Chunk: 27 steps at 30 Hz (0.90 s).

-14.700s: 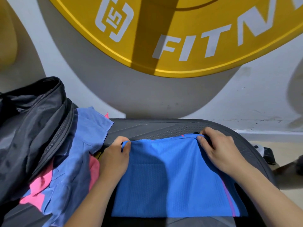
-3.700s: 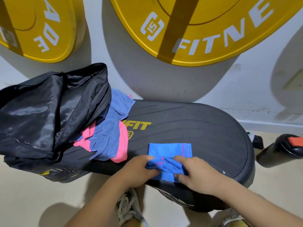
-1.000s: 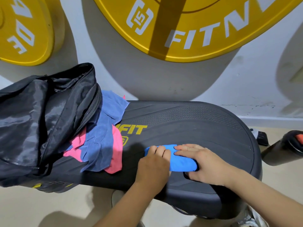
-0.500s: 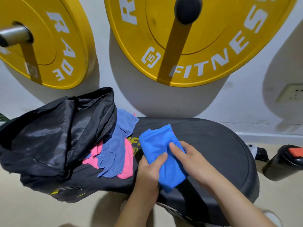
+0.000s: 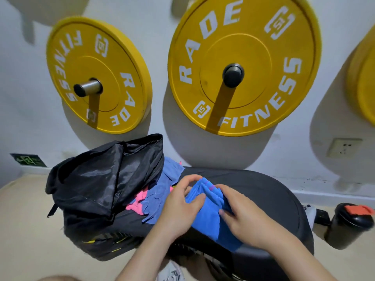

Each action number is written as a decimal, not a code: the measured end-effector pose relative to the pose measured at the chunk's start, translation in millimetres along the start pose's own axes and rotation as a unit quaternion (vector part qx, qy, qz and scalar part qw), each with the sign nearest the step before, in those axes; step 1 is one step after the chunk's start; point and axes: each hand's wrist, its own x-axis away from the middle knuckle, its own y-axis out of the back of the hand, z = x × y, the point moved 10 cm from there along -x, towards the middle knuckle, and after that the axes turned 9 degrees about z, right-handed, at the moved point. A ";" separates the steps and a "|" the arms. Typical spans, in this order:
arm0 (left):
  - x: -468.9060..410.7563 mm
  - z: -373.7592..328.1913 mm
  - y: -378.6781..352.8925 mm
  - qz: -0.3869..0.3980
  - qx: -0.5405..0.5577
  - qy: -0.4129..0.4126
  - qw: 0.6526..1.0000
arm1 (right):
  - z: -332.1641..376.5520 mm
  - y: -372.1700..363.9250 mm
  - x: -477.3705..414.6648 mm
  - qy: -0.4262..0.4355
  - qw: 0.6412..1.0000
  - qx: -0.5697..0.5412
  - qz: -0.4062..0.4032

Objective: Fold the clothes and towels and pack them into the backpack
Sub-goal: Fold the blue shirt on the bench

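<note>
L hand [image 5: 178, 207] & R hand [image 5: 243, 220] both grip folded blue garment [image 5: 209, 218] over middle of black step platform [image 5: 267, 189]; L thumb pinches cloth against curled fingers; R fingers curl round its right edge; open black backpack [image 5: 97, 179] on platform's left end; blue/pink cloth pile [image 5: 156, 197] between backpack & garment.

Both bare forearms reach in from below and draw together, wrists nearly level. The left hand [image 5: 178, 205] is turned palm inward, its thumb pressed across the near face of a folded blue cloth [image 5: 207, 220] while its fingers [image 5: 190, 178] curl over the far end. The right hand [image 5: 243, 222] lies palm down against the cloth's other side, fingers bent over the folds and thumb tucked in at the edge. The two hands sit close together.
</note>
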 end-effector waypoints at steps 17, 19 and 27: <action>103.7 -118.8 77.9 -0.090 -0.186 -0.123 0.971 | 155.5 6.7 25.5 0.177 0.983 0.001 0.047; 104.5 -117.1 84.5 -0.081 -0.171 -0.113 0.976 | 153.8 9.0 18.3 0.164 0.982 -0.063 0.063; 65.0 -69.2 115.7 -0.101 -0.142 -0.037 0.984 | 139.6 -1.0 -36.2 0.160 0.979 -0.055 0.111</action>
